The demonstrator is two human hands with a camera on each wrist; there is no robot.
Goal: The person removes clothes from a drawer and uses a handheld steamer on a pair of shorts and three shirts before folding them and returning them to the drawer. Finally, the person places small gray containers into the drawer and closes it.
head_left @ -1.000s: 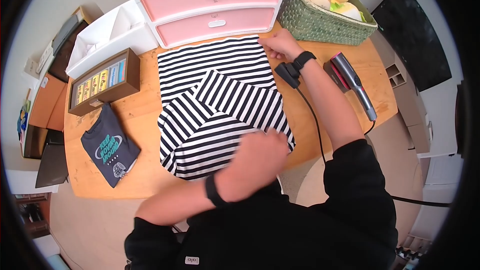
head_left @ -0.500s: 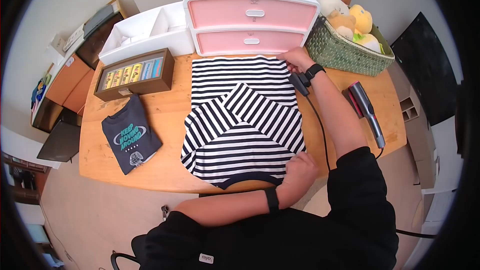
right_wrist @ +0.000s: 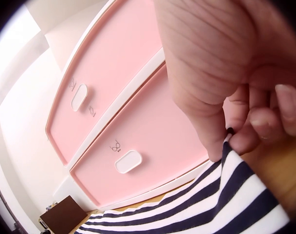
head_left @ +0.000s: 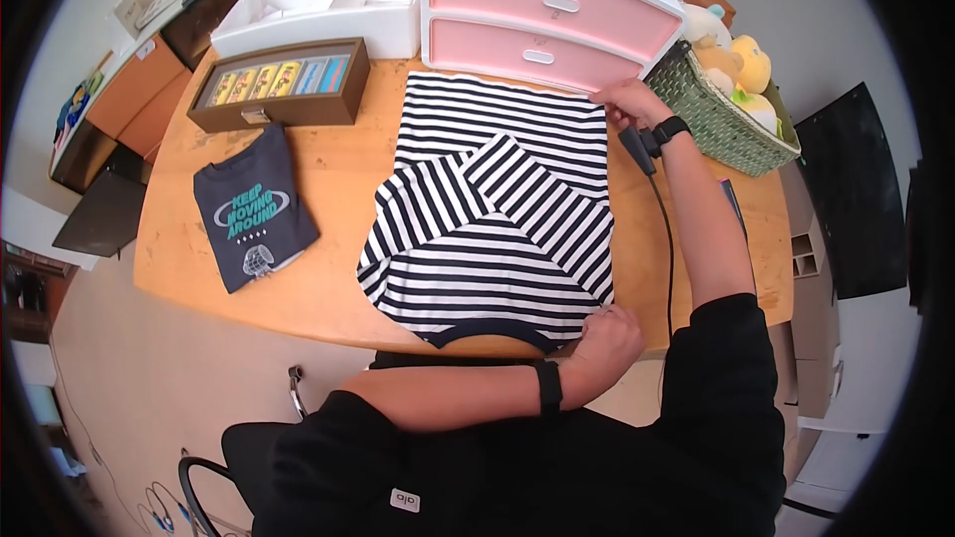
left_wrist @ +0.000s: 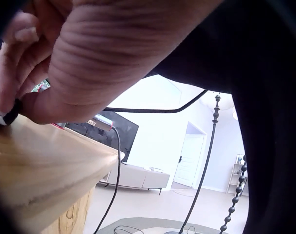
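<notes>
A black-and-white striped long-sleeved shirt [head_left: 497,259] lies spread on the wooden table, its sleeves folded across the middle and its dark neckband facing the person. At the far right corner of the hem, my right hand [head_left: 634,104] pinches the fabric. In the right wrist view, a small peak of striped cloth [right_wrist: 231,161] rises between that thumb and finger. My left hand [head_left: 604,346] crosses in front of the body to the shirt's near right shoulder. Its thumb and fingertips pinch an edge of the cloth [left_wrist: 11,113], as the left wrist view shows.
A folded dark T-shirt [head_left: 256,209] lies left of the striped shirt. Behind stand a brown display box [head_left: 353,89], a white divided bin [head_left: 318,40] and a pink-drawered cabinet [head_left: 477,25]. A green basket [head_left: 731,129] of plush toys is at the back right. A cable [head_left: 670,259] runs beside the right arm.
My left hand has moved right across the shirt to its near right shoulder and taken hold there. My right hand stays at the far corner. The head view has shifted and turned.
</notes>
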